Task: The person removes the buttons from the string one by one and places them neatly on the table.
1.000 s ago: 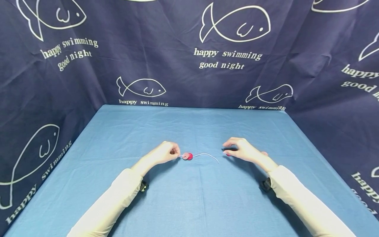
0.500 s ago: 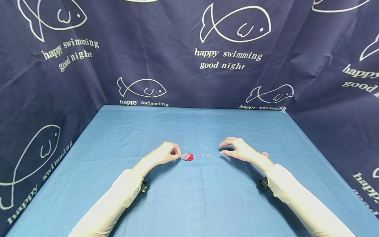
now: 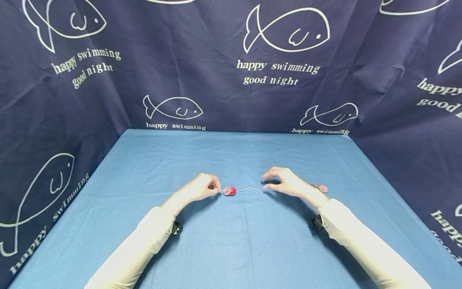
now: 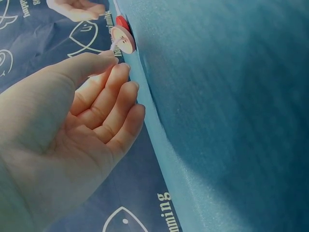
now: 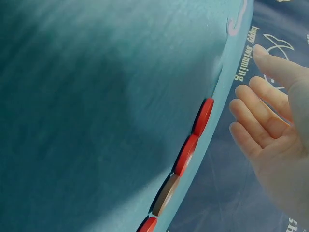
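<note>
My left hand [image 3: 202, 186] pinches a thin white string [image 3: 249, 188] between thumb and forefinger, its other fingers loosely bent. Threaded beside those fingertips are a pink button [image 4: 123, 40] and a red button [image 3: 233, 191], overlapping on the blue cloth. Past the red button the string runs rightward in a curve to a loose end. Over the table near that end hovers my right hand [image 3: 286, 182], thumb and fingers apart, nothing seen between them. In the right wrist view its fingers are extended, with a red button [image 5: 203, 117] on the cloth nearby.
A row of buttons lies under the right hand and forearm: another red button [image 5: 186, 154], a brown button [image 5: 165, 195] and more red. A pink button [image 3: 323, 188] shows beyond the right wrist. Dark blue fish-print curtains [image 3: 231, 108] enclose the blue-covered table [image 3: 223, 249].
My right hand has moved left, away from the row of buttons and toward the string's loose end, uncovering pink and brown buttons behind the wrist. The left hand keeps its pinch almost unmoved.
</note>
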Demonstrator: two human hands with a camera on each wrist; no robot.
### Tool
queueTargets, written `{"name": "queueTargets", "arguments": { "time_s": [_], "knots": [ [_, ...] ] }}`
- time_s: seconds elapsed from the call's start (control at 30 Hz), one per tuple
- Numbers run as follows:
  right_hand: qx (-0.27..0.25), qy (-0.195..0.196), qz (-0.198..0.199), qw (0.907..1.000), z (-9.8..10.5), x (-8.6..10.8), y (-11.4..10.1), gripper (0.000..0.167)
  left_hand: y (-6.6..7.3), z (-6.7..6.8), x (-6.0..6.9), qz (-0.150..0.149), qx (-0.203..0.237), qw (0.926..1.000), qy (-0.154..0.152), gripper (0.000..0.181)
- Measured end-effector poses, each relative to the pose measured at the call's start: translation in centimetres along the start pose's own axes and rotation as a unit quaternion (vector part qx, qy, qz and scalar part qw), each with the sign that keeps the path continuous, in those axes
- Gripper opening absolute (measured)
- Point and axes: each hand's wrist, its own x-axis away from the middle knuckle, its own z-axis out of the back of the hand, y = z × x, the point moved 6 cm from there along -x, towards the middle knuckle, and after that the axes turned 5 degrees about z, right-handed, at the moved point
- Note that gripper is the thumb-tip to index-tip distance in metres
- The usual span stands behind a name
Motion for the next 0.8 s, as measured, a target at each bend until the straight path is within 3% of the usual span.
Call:
{"name": "queueTargets", "arguments": {
  "time_s": [0.8],
  "knots": [
    [-0.009,-0.016,0.036,0.9992,-1.4,-1.7,-1.5,0.029,0.1,0.1,0.1,-0.003,-0.005,1.0,0.003,0.007]
  ]
}}
